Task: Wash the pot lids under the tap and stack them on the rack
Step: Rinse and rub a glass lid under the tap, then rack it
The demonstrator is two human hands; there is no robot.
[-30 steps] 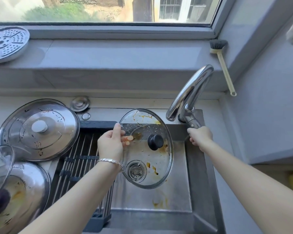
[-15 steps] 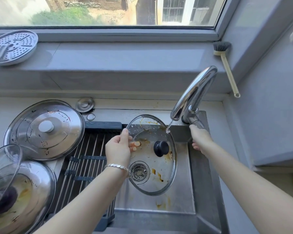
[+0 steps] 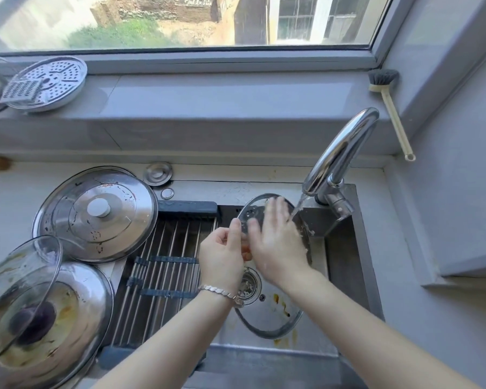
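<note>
Glass lid (image 3: 270,318) hangs pinched by its rim in my left hand (image 3: 222,256), my right hand (image 3: 275,245) flat on it, fingers straight. The tap (image 3: 340,155) runs beside my right fingertips; the rack (image 3: 166,248) lies left of both.

Two forearms come in from the lower edge of the view, the left forearm (image 3: 163,341) and the right forearm (image 3: 362,327), both bare along all their visible length. Round the left wrist sits a slim silver-coloured bracelet (image 3: 218,292) made of small flat links that catch the light, lying snug just below the left hand (image 3: 222,256). A touch of orange-red shows at that hand's fingertips (image 3: 246,251), seemingly painted nails. The back of the right hand (image 3: 278,248) glistens wet
</note>
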